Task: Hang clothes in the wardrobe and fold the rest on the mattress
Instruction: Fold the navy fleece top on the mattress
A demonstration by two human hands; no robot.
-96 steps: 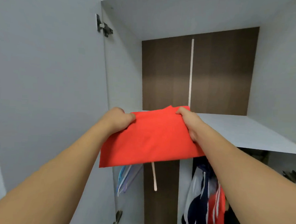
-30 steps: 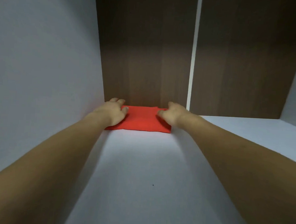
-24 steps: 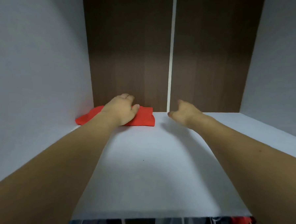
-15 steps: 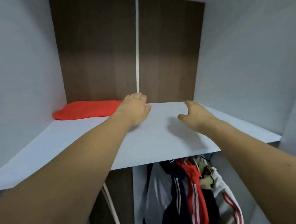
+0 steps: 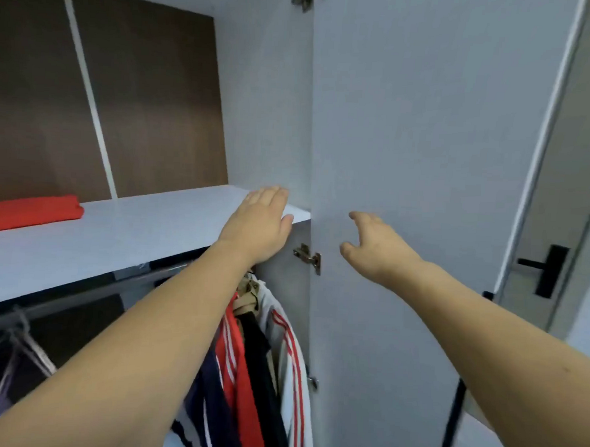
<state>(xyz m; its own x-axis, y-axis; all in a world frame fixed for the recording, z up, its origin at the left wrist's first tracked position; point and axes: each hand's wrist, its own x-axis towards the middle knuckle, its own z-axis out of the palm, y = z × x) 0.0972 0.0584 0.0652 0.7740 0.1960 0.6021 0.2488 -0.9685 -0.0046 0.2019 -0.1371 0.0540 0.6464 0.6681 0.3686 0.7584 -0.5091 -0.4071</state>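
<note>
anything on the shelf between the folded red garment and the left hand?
Nothing: head view shows bare white shelf between the red garment and the left hand.

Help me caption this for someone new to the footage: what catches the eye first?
Two bare forearms reach in, the left hand open over the right end of the white shelf, the right hand open before the open wardrobe door. A folded red cloth lies far left on the shelf, with striped clothes hanging below.

Room door (image 5: pixel 562 189) at far right, grey, with black lever handle (image 5: pixel 545 270) on its left edge, white frame strip (image 5: pixel 544 134) running beside it.
</note>
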